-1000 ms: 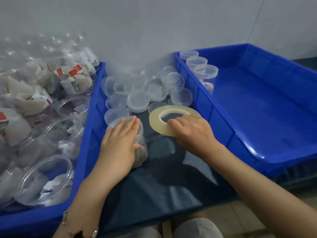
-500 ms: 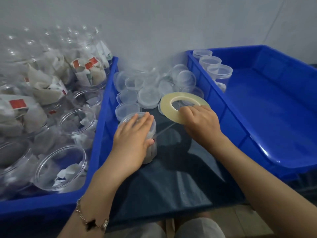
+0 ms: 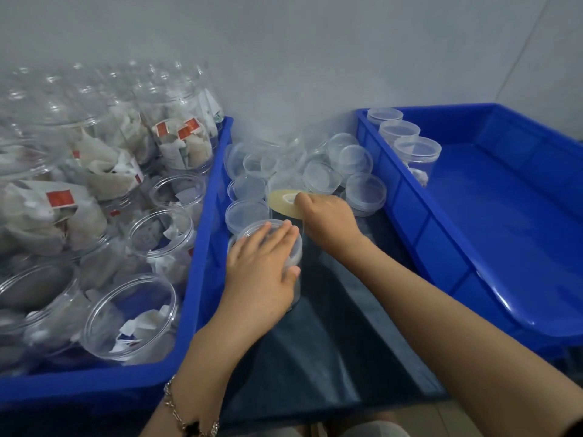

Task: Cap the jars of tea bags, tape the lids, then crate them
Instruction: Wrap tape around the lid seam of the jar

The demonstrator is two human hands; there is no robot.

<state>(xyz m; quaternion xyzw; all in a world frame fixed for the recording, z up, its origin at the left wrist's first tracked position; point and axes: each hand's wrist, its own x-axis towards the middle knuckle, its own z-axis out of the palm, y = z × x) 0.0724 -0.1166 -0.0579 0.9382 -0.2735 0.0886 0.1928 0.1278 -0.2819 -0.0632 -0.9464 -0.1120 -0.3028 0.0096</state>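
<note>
Capped jar point(image 3: 295, 247) upright under flat left-hand fingers point(image 3: 277, 233); right-hand fingers point(image 3: 304, 201) pinching tilted tape roll point(image 3: 284, 203).

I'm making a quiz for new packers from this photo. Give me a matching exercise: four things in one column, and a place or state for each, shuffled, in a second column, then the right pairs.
Things
1. tape roll
2. capped jar on the dark cloth
3. three capped jars
4. open jars of tea bags

Places or states
A. standing along the near-left wall of the right crate
B. under the left hand, which presses its lid
C. lidless, crowded in the left crate
D. held by the right hand, tilted above the loose lids

Pairs: 1-D, 2-B, 3-A, 4-C
</note>
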